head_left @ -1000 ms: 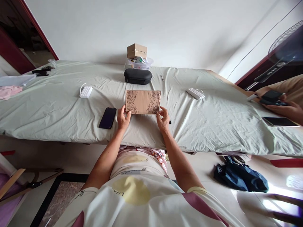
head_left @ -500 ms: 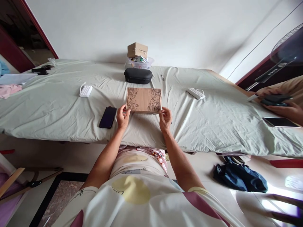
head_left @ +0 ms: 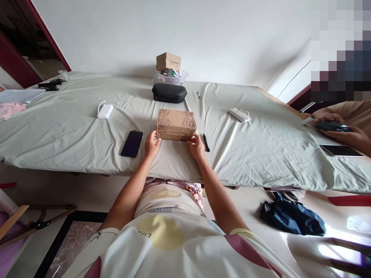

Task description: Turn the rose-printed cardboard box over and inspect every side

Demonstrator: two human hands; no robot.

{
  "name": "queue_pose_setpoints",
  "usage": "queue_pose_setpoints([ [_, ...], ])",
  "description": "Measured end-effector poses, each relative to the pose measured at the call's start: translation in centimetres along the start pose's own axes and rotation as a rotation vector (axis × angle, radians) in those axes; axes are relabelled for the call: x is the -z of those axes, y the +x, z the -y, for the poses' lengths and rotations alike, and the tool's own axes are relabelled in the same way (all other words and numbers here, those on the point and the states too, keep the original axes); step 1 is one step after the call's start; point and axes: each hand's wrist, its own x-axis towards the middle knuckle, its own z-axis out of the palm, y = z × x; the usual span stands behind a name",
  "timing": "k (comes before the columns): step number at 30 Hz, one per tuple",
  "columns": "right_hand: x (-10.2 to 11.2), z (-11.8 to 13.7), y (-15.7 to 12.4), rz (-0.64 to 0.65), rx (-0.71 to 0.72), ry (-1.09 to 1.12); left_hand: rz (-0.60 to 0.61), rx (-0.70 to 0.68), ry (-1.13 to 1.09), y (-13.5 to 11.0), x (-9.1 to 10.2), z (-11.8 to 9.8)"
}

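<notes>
A brown cardboard box (head_left: 176, 124) with dark scribbled swirls sits on the pale green sheet (head_left: 72, 131) in front of me. My left hand (head_left: 152, 143) grips its near left corner, fingers curled against the side. My right hand (head_left: 196, 147) holds the near right corner the same way. The box shows its top face and a thin front side. A black pen (head_left: 205, 142) lies just right of my right hand.
A black phone (head_left: 131, 143) lies left of my left hand. Behind the box are a black case (head_left: 169, 93), a clear tub (head_left: 172, 77) and a small taped carton (head_left: 168, 61). White chargers (head_left: 104, 111) (head_left: 239, 114) lie either side. Another person's hand (head_left: 344, 133) works at far right.
The flat cardboard piece I held up has been opened out into a box shape and lowered onto the sheet. Both hands moved down with it.
</notes>
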Motion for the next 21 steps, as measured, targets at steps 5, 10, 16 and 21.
queue_pose_setpoints([
  [5,0.1,0.2,0.0,-0.011,-0.018,0.001,0.002,0.041,0.07,0.0,0.3,-0.5],
  [10,0.2,0.5,-0.1,-0.021,-0.008,0.021,0.01,0.04,0.159,0.1,0.7,-1.0],
  [16,0.5,1.2,-0.2,-0.04,0.004,0.051,-0.023,0.074,0.13,0.2,0.7,-1.0],
  [21,0.9,2.2,-0.3,-0.117,0.095,0.152,-0.138,-0.022,0.008,0.3,0.9,-1.0],
])
